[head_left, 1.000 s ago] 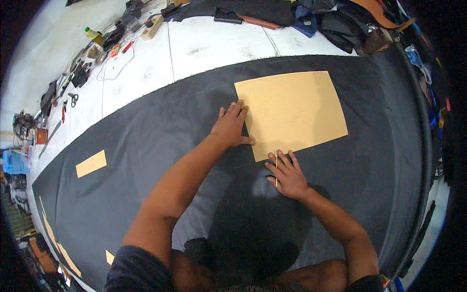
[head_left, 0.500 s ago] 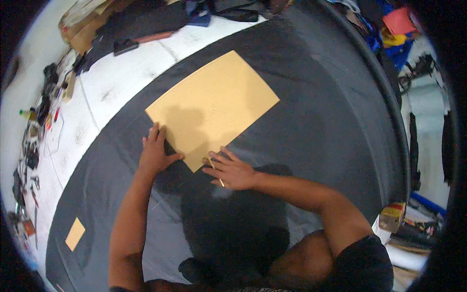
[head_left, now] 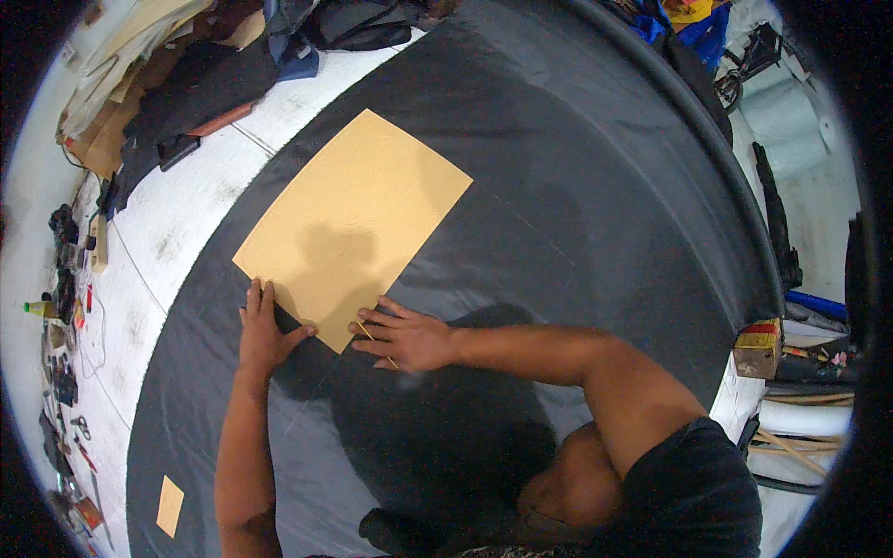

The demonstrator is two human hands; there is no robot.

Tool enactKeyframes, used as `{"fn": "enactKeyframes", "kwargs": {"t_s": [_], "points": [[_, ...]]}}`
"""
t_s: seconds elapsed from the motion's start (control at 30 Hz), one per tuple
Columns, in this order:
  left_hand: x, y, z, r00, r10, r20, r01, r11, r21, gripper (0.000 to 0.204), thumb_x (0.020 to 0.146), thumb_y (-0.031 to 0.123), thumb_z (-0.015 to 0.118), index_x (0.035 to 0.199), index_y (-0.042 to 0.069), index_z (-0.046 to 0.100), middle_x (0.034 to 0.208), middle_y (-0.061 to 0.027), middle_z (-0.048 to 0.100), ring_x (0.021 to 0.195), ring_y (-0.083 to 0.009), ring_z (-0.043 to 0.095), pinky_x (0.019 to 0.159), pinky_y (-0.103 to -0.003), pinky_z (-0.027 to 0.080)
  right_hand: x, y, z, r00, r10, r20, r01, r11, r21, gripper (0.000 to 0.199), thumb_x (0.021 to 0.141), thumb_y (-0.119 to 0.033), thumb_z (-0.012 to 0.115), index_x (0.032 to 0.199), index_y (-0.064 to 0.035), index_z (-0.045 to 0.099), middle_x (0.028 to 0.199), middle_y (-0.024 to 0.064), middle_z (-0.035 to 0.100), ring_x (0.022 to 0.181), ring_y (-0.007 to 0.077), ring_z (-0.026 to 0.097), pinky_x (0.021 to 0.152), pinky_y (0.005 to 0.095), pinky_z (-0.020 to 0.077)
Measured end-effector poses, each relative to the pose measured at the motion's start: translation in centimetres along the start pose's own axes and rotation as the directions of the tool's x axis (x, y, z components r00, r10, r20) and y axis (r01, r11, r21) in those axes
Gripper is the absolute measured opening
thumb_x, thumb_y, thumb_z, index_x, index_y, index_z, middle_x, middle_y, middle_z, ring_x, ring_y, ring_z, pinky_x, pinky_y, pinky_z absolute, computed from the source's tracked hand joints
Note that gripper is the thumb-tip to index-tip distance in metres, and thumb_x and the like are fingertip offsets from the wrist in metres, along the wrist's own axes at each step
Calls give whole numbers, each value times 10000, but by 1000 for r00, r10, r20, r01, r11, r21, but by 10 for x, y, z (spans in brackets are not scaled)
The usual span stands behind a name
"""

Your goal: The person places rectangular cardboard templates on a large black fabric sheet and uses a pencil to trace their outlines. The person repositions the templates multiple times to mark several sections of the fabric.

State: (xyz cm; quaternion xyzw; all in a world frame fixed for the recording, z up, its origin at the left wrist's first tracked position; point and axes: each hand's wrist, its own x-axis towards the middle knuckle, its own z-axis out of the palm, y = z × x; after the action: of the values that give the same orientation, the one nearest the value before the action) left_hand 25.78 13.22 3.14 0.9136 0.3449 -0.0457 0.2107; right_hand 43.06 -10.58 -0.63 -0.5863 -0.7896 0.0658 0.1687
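Left grip [head_left: 265, 337] is resting, released, at edge of card [head_left: 353, 205]; right grip [head_left: 416, 340] is holding stick [head_left: 366, 328] among spread fingers. Light, even pressing is probably preventing slip best.

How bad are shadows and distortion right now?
In the head view, shadow covers part of the large tan sheet and the black fabric below the right hand; in the head view, the fabric's edge bows and the picture's corners go black.

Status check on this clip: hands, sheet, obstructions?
Left hand at left edge of tan sheet. Right hand at lower-right edge, holding thin stick. Sheet flat on black material; shadow across it.
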Motion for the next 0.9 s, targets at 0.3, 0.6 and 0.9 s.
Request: {"fn": "enactKeyframes", "kwargs": {"t_s": [0.3, 0.6, 0.9], "points": [[-1, 1, -3, 1000, 6, 5, -6, 1000, -7, 1139, 606, 454, 894, 1489, 11, 328, 1589, -219, 230, 1477, -378, 217, 1175, -568, 209, 0, 1, 2, 998, 15, 63, -19, 998, 58, 500, 975, -418, 508, 1376, -120, 491, 1504, 124, 410, 1453, 321, 286, 1184, 583, 173], [0, -2, -5, 998, -5, 57, 5, 1000, -9, 1168, 623, 522, 866, 1502, 3, 299, 1605, -225, 181, 1481, -390, 192, 1192, -552, 168, 2, 0, 4, 998, 2, 60, -3, 1000, 19, 495, 981, -426, 497, 1370, -120, 500, 1500, 128, 408, 1433, 320, 313, 1172, 602, 178], [0, -2, -3, 1000, 6, 20, -6, 1000, 8, 1160, 593, 491, 888, 1485, 0, 332, 1583, -224, 239, 1470, -381, 229, 1172, -568, 218, 3, 0, -1, 996, 8, 93, -12, 999, 42, 494, 974, -417, 511, 1368, -120, 503, 1490, 123, 424, 1427, 323, 325, 1173, 589, 182]]}}
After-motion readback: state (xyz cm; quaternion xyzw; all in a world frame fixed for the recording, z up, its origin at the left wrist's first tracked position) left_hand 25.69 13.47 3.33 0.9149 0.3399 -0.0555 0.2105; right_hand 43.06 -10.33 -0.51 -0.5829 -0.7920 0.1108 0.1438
